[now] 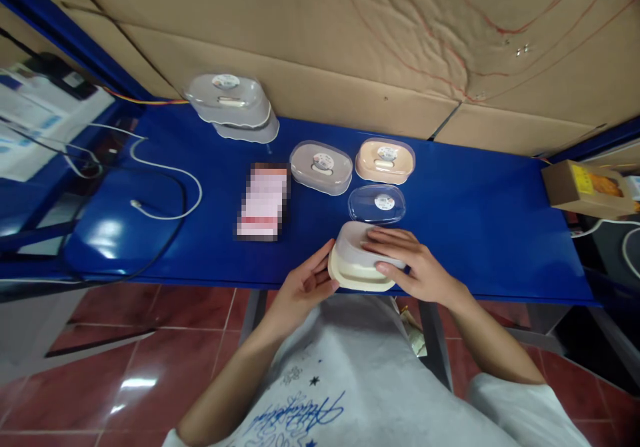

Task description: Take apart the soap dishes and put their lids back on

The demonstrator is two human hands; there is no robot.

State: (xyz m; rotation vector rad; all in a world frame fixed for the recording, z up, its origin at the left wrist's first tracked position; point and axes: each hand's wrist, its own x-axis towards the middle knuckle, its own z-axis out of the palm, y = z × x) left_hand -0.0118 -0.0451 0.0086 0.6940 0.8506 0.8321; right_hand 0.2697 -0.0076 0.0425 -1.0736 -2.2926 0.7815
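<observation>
At the table's front edge I hold a pale oval plastic box (357, 250), white above and with a cream rim toward me. My left hand (305, 280) grips the left end of the rim between thumb and fingers. Over the top and right side of the box lies my right hand (415, 263), its fingers bent around it. Just beyond the box is a clear oval lid (367, 203) with a round label. A peach lidded box (397, 161) and a grey-beige lidded box (313, 167) stand behind, each with a label.
Stacked clear covers (245, 103) stand at the back left. A phone with a blurred screen (263, 200) lies left of the boxes. White and black cables (165, 217) cross the left of the blue table (480, 233). A cardboard box (575, 190) sits at the right end.
</observation>
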